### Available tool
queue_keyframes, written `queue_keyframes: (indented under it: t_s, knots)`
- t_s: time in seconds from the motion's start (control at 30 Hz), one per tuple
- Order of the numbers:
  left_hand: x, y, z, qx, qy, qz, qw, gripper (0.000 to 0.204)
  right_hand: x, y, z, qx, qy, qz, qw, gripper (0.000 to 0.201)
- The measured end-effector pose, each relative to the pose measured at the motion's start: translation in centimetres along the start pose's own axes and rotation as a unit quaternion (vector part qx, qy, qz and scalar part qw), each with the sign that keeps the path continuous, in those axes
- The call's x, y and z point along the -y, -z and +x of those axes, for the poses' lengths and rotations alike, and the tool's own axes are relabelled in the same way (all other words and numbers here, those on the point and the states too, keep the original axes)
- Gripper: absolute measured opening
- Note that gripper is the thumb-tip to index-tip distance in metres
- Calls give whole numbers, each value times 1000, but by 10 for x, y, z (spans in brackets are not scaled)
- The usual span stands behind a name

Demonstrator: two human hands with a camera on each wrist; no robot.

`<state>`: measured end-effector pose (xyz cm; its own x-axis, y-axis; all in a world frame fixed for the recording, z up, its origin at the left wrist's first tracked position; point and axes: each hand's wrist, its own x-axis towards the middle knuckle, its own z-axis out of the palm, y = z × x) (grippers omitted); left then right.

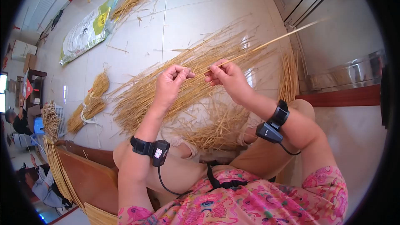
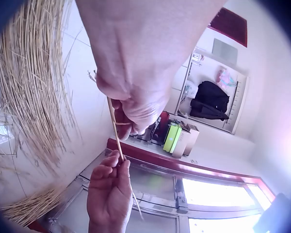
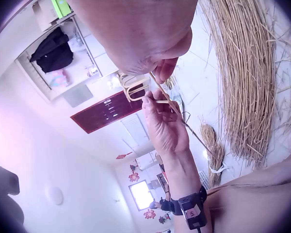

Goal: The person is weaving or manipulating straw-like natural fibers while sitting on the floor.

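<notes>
A long straw stalk (image 1: 287, 34) slants out to the upper right from my right hand (image 1: 231, 81), which pinches it between thumb and fingers. Facing it, my left hand (image 1: 171, 84) has thumb and fingertips together at the stalk's other end. In the right wrist view, the left thumb and fingers pinch a short pale strip (image 3: 161, 101) that sticks out sideways from the stalk. The left wrist view has the stalk (image 2: 117, 133) running between both hands. Below the hands, a wide spread of loose straw (image 1: 146, 96) lies on the floor.
A tied straw bundle (image 1: 89, 102) and a white-and-green sack (image 1: 87, 33) lie to the left. Short straw scraps (image 1: 216, 129) lie between the feet. More straw (image 1: 288, 75) leans beside the metal door (image 1: 346, 41). A brown wooden board (image 1: 89, 179) stands by the left leg.
</notes>
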<state>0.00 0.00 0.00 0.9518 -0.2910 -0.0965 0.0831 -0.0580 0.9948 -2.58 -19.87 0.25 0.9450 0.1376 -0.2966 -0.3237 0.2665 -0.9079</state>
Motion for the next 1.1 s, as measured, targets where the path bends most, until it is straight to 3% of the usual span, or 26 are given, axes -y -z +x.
queue_keyframes:
  t_s: [0.07,0.17,0.37,0.47,0.53,0.6,0.67,0.7,0.73,0.83,0.93,1.03,1.1]
  knots:
    - [-6,-1,-1,-3,19,-19,1000,19,6,-1,0,-10,2,6,1000,15]
    - [0,5,-5,-34,30,-143,989,15,7,4,-2,-67,-14,5,998,16]
    - [-8,34,1,-125,33,-149,980,14,27,34,2,-144,27,-16,989,20]
    - [-16,47,-9,64,85,-112,988,13,33,48,2,-154,50,-91,983,18]
    - [-22,29,-24,192,163,-12,968,18,37,47,2,-153,69,-97,981,18]
    - [-12,-9,-40,291,51,82,952,28,38,45,3,-155,88,-100,979,19]
    - [11,-17,-43,299,-147,247,910,33,38,44,5,-157,105,-108,976,20]
    - [17,-19,-44,296,-242,324,865,35,38,43,5,-148,101,-112,977,20]
    - [-7,-20,-39,294,-62,302,905,29,38,43,5,-139,99,-115,979,19]
    - [-13,-11,-18,67,-10,357,932,27,38,38,5,-114,92,-108,983,19]
    - [7,-11,-10,-30,-108,343,933,19,40,32,3,-90,93,-93,987,18]
    - [14,-11,-9,47,40,116,991,16,44,30,3,-82,92,-85,989,17]
    - [14,-13,-11,35,9,109,993,15,43,30,2,-66,83,-86,991,17]
